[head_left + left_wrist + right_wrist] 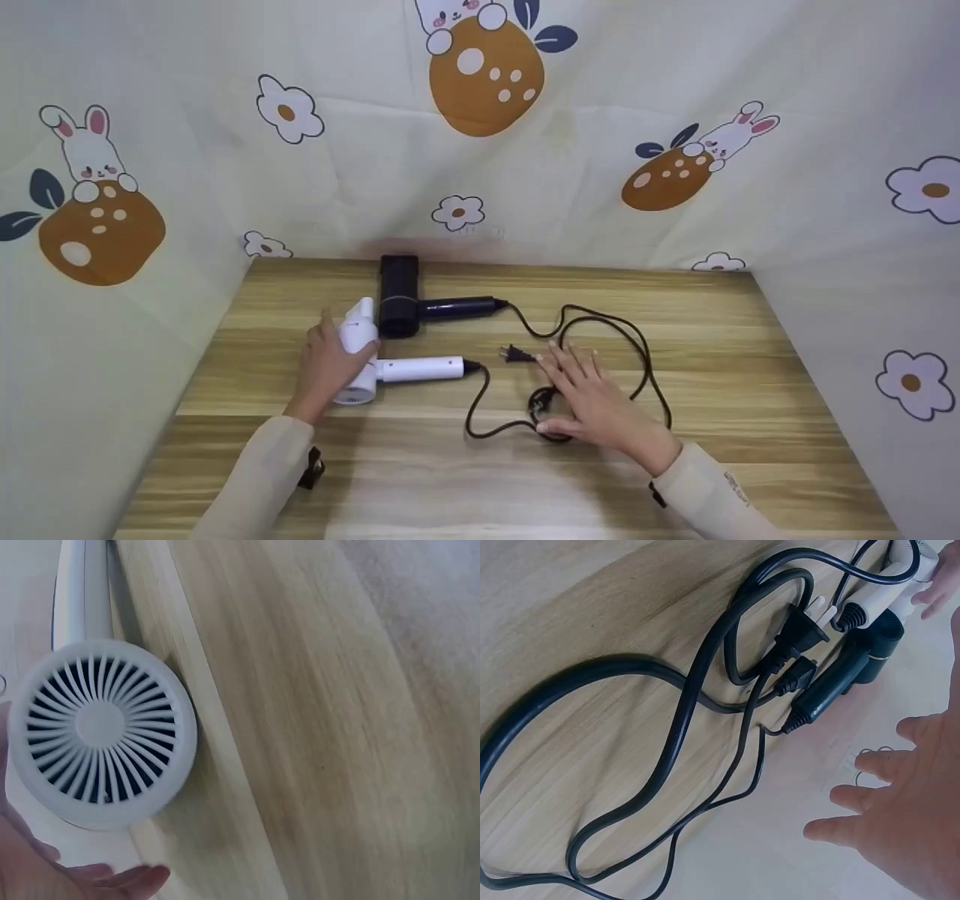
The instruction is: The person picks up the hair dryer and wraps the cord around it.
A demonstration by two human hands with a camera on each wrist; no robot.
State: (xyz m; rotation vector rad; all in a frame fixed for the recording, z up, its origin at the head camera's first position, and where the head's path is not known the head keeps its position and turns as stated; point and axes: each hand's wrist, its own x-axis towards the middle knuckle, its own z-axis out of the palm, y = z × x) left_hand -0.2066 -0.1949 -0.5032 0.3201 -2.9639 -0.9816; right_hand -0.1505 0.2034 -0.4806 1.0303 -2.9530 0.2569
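A white hair dryer (pixel 420 368) lies on the table, its handle pointing right. My left hand (pixel 330 367) is round its barrel, thumb across the right side and fingers along the left. The dryer's round slatted grille (pixel 101 724) faces the left wrist camera, with my fingertips (pixel 150 881) beside it. Over the black cords (pixel 480 433) my right hand (pixel 600 405) is spread, nothing held, with its thumb close to a loop. Near its fingers lies a two-prong plug (pixel 514 353); a second plug (pixel 799 631) sits by the coiled cord.
Behind the white dryer lies a black hair dryer (pixel 399 292), its handle also pointing right. Its cord (pixel 649 360) curves round behind my right hand. Cloth printed with rabbits and flowers (pixel 360 180) walls the wooden table (pixel 465 495) at the back and sides.
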